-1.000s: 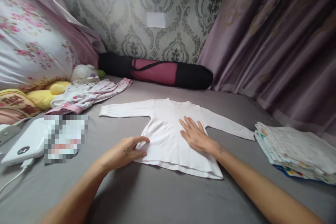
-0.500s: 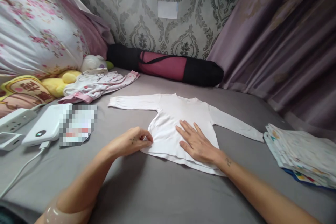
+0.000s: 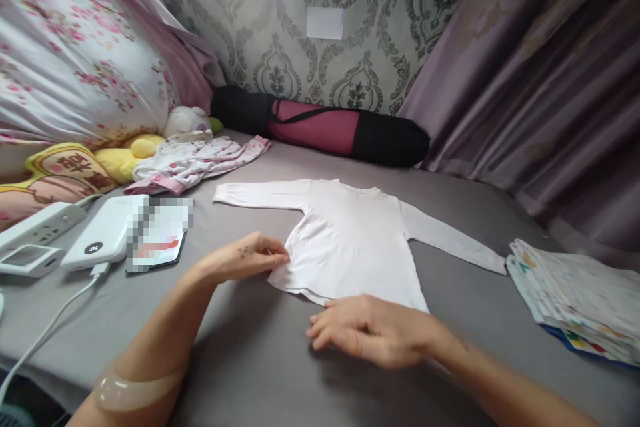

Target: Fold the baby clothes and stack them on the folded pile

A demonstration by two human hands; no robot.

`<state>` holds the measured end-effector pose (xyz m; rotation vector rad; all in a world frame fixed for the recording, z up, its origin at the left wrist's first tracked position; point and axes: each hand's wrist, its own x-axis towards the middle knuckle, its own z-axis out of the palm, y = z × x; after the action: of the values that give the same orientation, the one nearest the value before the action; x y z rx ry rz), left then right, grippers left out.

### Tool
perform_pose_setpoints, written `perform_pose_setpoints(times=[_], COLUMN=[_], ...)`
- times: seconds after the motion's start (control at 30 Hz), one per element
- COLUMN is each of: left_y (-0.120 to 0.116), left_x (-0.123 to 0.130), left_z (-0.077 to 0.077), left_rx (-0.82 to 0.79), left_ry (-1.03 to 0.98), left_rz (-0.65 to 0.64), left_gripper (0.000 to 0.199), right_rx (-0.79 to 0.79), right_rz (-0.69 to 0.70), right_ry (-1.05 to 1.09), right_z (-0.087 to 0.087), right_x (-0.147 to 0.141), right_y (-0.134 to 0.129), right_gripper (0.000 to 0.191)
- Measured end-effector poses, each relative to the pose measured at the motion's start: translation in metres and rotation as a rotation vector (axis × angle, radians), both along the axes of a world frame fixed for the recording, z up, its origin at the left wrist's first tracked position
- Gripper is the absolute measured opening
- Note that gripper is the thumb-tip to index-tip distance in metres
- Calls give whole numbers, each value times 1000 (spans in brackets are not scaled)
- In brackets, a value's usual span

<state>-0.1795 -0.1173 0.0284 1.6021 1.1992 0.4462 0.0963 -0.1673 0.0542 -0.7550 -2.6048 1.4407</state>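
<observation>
White shirt point(image 3: 355, 240) lies spread on the grey sheet point(image 3: 270, 353), right cuff point(image 3: 496, 264) just beside the folded stack point(image 3: 575, 300); left hand point(image 3: 247, 257) pinches in close at its lower left corner, grip unclear; right hand point(image 3: 370, 330), loosely open, hides part of the hem point(image 3: 300, 292); power bank point(image 3: 106, 230) and phone point(image 3: 163, 240) lie left, patterned clothes point(image 3: 195, 163) beyond, long bag point(image 3: 315, 128) behind

Home: curtain point(image 3: 500, 100), patterned wallpaper point(image 3: 277, 73), plush toys point(image 3: 119, 165)

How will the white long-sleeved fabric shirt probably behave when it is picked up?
The white long-sleeved fabric shirt would probably sag, since soft wrinkles cross its body. It seems light, lying thin and nearly flat. Its sleeves would likely dangle, as both lie spread outward.
</observation>
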Motion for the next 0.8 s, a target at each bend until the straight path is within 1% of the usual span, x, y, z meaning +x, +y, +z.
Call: perform_pose_setpoints(times=[0.03, 0.07, 0.1, 0.13, 0.17, 0.2, 0.23, 0.3, 0.33, 0.4, 0.47, 0.57, 0.67, 0.73, 0.8], left_y=[3, 7, 12, 19, 27, 36, 45, 65, 75, 92, 104, 113, 114, 114, 116], left_x=[-1, -2, -1, 0, 2, 6, 9, 17, 21, 25, 27, 26, 24, 23, 23], left_z=[0, -2, -4, -7, -11, -14, -18, -24, -27, -32, -38, -42, -40, -39, -39], left_rx=[17, 41, 72, 115, 172, 247, 331, 498, 570, 669, 713, 766, 866, 924, 963], left_ry=[-10, -7, 8, 35, 70, 109, 152, 252, 307, 399, 461, 554, 691, 770, 824], left_rz=[54, 118, 181, 231, 263, 275, 267, 225, 198, 131, 72, 2, -113, -167, -141], left_gripper=[37, 39, 40, 40, 38, 35, 31, 27, 27, 28, 28, 27, 29, 29, 29], right_rx=[-10, 20, 103, 192, 269, 327, 366, 438, 473, 538, 588, 656, 680, 627, 527], right_rz=[-77, -190, -318, -412, -466, -476, -457, -380, -340, -292, -295, -324, -351, -411, -483], right_ry=[30, 47, 64, 78, 89, 87, 68, -3, -45, -121, -175, -206, -190, -130, -42], right_z=[-1, -5, -10, -15, -21, -26, -30, -35, -36, -38, -41, -49, -55, -56, -54], right_x=[-5, -10, -17, -25, -33, -42, -52, -69, -76, -86, -91, -94, -94, -94, -91], right_y=[10, 21, 32, 42, 50, 55, 56, 51, 45, 34, 26, 25, 30, 35, 39], right_gripper=[38, 38, 36, 33, 29, 26, 24, 21, 25, 34, 33, 25, 24, 24, 27])
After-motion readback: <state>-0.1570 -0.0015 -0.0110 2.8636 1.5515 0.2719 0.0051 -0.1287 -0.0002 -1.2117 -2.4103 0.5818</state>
